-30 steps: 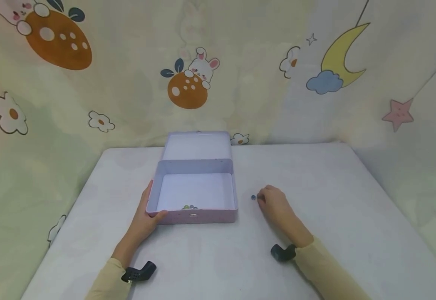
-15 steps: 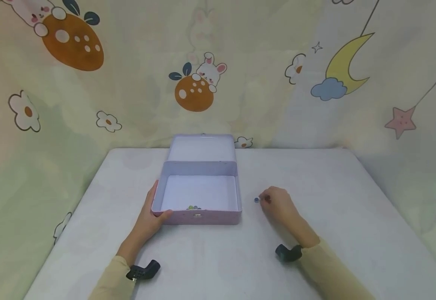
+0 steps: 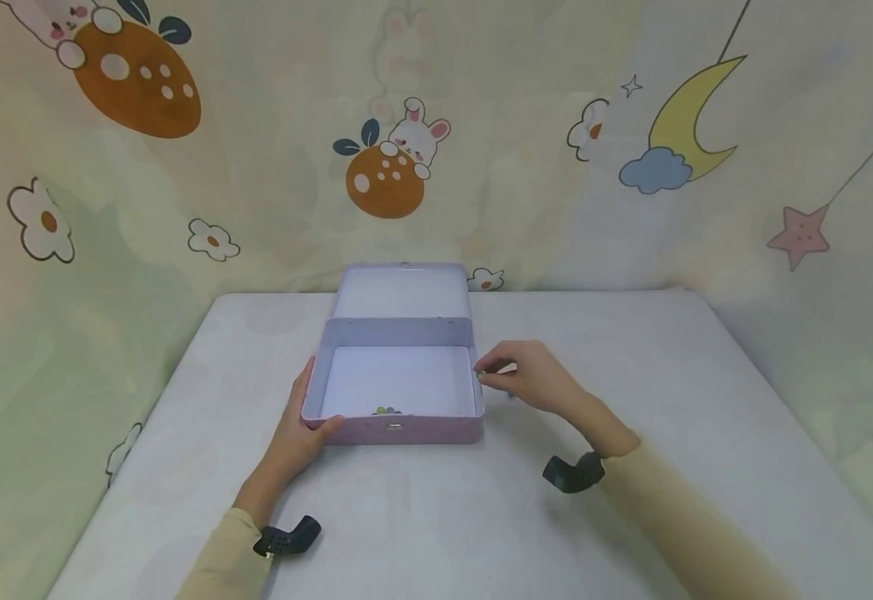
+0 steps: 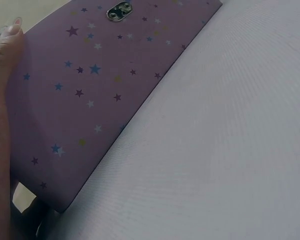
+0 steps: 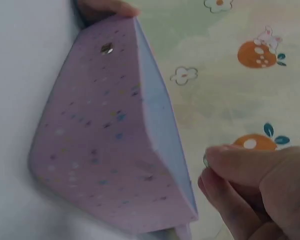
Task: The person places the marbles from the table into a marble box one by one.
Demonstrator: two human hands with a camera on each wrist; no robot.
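A lilac tin box (image 3: pixel 406 430) printed with small stars stands on the table, its lid (image 3: pixel 401 292) raised at the back. Several small marbles (image 3: pixel 387 411), green and greyish, lie inside against the front wall. My left hand (image 3: pixel 291 446) grips the box's front left corner, thumb on the front and fingers along the side. Between thumb and fingertips my right hand (image 3: pixel 530 377) pinches a small glassy marble (image 5: pixel 205 160), just beside the box's right rim. A bluish marble (image 3: pixel 511 395) lies on the table below that hand, partly hidden by it.
The white-covered table (image 3: pixel 616 350) reaches back to a cartoon-printed cloth (image 3: pixel 271 150). A metal clasp (image 4: pixel 119 11) sits on the box's front. Black wrist devices (image 3: pixel 574 473) stick out from both forearms.
My right hand has picked a marble off the table and carried it up and left to the box's right rim. The left hand keeps its place on the box. The head view shifts slightly.
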